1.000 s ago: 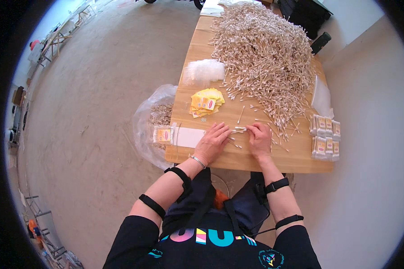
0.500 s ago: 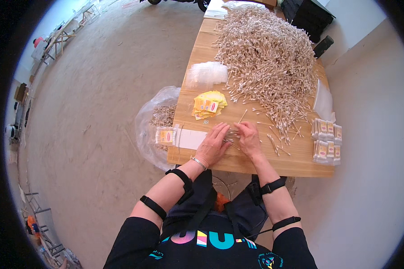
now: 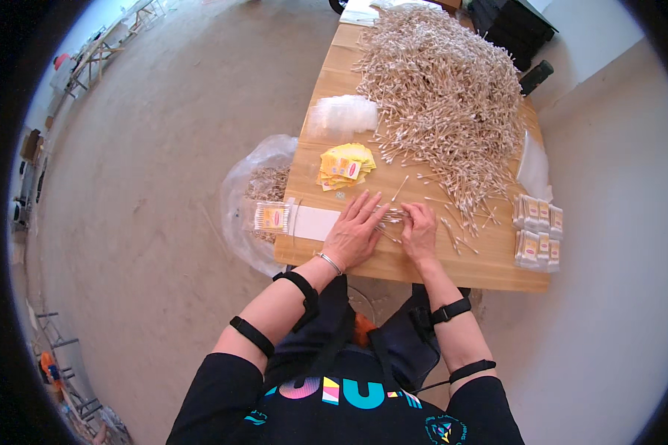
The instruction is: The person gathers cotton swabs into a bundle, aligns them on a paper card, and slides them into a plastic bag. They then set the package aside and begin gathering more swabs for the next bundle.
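My left hand lies palm down near the table's front edge, fingers stretched out over a small bunch of cotton swabs. Facing it, my right hand has its fingers bent together at the right ends of these swabs. Part of the bunch is hidden under both hands. A white strip runs out leftward from beneath my left hand. At its far end, a clear packet of cotton swabs with a yellow label sticks out past the table's left edge. One loose swab lies just beyond the bunch.
A huge heap of cotton swabs covers the far table. Yellow cards and clear plastic sleeves are stacked at the left. Filled packets stand in rows at the right edge. A plastic bag with swabs sits beside the table.
My left hand has flattened, its fingers reaching further over the swabs. My right hand has shifted slightly right, its fingers still bent at the swab ends. The view has tilted a little.
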{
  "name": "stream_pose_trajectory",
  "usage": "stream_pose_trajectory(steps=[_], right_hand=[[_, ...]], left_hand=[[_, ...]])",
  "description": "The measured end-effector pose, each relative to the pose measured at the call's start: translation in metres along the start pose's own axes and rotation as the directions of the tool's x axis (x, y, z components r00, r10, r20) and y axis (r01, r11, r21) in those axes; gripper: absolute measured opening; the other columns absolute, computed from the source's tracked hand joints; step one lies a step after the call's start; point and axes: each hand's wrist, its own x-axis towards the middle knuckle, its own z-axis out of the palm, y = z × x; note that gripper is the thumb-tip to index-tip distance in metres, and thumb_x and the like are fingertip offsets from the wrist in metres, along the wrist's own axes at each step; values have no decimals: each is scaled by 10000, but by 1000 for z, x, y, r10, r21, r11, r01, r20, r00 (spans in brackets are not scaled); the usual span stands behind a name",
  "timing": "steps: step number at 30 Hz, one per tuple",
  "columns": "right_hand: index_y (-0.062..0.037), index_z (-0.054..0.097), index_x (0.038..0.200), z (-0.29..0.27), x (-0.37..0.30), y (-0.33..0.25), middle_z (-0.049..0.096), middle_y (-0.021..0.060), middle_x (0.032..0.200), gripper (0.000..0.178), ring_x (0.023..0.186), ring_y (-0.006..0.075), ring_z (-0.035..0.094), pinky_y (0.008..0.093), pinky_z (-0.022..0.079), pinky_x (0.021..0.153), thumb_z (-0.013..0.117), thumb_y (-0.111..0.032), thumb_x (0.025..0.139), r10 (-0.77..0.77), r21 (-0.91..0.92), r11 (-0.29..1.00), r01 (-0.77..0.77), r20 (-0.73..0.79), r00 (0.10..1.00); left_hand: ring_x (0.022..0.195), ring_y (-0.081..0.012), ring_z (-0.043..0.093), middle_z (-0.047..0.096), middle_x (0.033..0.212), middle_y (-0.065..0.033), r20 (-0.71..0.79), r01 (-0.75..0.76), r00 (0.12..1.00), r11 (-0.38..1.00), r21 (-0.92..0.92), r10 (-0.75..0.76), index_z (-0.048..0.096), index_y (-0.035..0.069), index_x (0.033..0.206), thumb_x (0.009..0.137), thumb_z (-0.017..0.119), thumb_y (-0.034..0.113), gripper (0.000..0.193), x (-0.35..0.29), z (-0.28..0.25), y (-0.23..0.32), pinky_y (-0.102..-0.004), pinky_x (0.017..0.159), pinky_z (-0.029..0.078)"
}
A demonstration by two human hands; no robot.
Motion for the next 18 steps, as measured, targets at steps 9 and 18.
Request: stream_pose_trajectory(steps=[9, 18], right_hand=[[-72, 669, 869, -13, 3, 18, 599, 81, 876, 93, 828, 286, 543, 396, 444, 754, 619, -62, 791, -34, 30, 999, 35, -15, 999], [-86, 650, 847, -16, 5, 12, 563, 75, 863, 67, 856, 271, 534, 386, 437, 762, 643, -88, 780, -88, -98, 991, 92, 44, 995]], left_hand=[[1305, -296, 364, 449, 1346, -157, 70, -9, 998, 997, 72, 4, 441, 6, 1303, 842, 561, 183, 509, -2, 8, -6, -428, 1126, 223], [1268, -297, 399, 490, 1283, -151, 18, -20, 1000, 1000, 0, 20, 475, 14, 1265, 819, 592, 157, 483, -2, 6, -7, -433, 1114, 255]])
